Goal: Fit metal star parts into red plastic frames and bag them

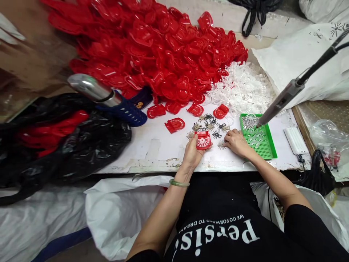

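Shirt (226, 207) lay nearest us; our left hand (191, 154) held a red case (202, 134) over the table (169, 147); it seemed light, stiff, slick, best taken by its edges; our right hand (236, 141) bunched narrow beside a disc (221, 145); its grip we couldn't tell.

A single head-worn camera looks forward and steeply down from above the black fabric T-shirt with white lettering (218, 233), which fills the near edge. It faces across the flat white tabletop (169, 149) toward the heap of glossy red plastic pieces (169, 54) on the far side. The wide view takes in both forearms, with the bare left hand (192, 151) and bare right hand (236, 142) at middle range.
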`<state>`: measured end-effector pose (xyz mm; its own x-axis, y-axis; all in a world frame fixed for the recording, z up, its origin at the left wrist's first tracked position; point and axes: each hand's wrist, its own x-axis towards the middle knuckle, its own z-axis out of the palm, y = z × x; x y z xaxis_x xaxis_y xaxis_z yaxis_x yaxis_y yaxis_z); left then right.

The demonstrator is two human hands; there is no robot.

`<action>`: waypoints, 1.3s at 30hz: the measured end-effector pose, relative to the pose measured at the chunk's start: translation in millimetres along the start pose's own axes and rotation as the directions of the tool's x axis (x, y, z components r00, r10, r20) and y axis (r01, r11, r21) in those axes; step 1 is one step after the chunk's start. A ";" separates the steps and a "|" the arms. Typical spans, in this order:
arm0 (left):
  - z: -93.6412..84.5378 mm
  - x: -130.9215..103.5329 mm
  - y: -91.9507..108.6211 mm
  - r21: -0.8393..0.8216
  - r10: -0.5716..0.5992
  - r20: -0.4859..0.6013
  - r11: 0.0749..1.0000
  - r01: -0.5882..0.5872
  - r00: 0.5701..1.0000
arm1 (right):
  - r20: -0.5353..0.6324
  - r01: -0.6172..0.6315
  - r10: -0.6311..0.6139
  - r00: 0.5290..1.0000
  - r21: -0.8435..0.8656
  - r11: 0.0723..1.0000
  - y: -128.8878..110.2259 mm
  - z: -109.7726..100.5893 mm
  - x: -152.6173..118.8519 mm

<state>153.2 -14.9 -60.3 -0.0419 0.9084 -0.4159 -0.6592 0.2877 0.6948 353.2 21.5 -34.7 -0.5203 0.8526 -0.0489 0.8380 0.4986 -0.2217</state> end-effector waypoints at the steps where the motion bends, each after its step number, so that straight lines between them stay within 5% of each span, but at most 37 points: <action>1: 0.6 -1.2 1.4 -0.001 -0.021 0.027 1.000 0.021 0.999 | -0.003 0.000 0.001 1.000 0.099 0.995 -0.1 -1.5 0.6; 6: 8.3 -9.5 3.4 0.026 -0.090 0.197 0.996 0.086 0.976 | -0.065 0.112 -0.091 0.994 0.576 0.810 -3.0 -27.5 8.1; 10: 15.4 -20.2 -2.8 0.115 -0.161 0.268 0.984 0.135 0.950 | -0.032 0.231 -0.247 0.968 0.483 0.844 -14.7 -38.1 18.1; 17: 20.1 -32.9 -9.5 0.262 -0.137 0.273 0.963 0.064 0.952 | 0.003 0.266 -0.284 0.959 0.346 0.900 -20.2 -22.9 20.2; 27: 33.7 -35.1 -22.6 0.279 -0.133 0.227 0.958 0.067 0.965 | -0.071 0.289 -0.280 0.957 0.290 0.912 -1.5 -12.1 9.1; 30: 37.0 -36.5 -27.6 0.244 -0.118 0.224 0.968 0.061 0.967 | -0.225 0.263 -0.211 0.951 0.236 0.935 -0.8 -18.1 -5.8; 32: 37.5 -36.8 -30.4 0.205 -0.093 0.213 0.978 0.048 0.973 | -0.518 0.160 -0.019 0.855 0.229 0.960 3.6 -30.9 -18.5; 35: 37.9 -36.1 -35.1 0.174 -0.065 0.172 0.984 0.035 0.983 | -0.835 -0.018 0.338 0.434 0.367 0.930 23.3 -58.4 -28.1; 36: 38.7 -35.8 -37.0 0.169 -0.064 0.163 0.985 0.036 0.985 | -0.852 -0.034 0.392 0.348 0.407 0.913 33.3 -67.1 -26.1; 37: 40.0 -35.8 -39.0 0.165 -0.067 0.160 0.985 0.040 0.985 | -0.847 -0.032 0.413 0.334 0.428 0.903 44.4 -74.4 -21.4; 39: 43.8 -36.9 -43.4 0.164 -0.086 0.156 0.985 0.060 0.984 | -0.797 -0.003 0.390 0.461 0.438 0.899 67.1 -83.6 -6.2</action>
<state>216.2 -47.6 -49.4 0.1331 0.9165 -0.3774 -0.5287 0.3877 0.7551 426.4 62.8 32.1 0.2184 0.7120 0.6673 0.6827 0.3771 -0.6259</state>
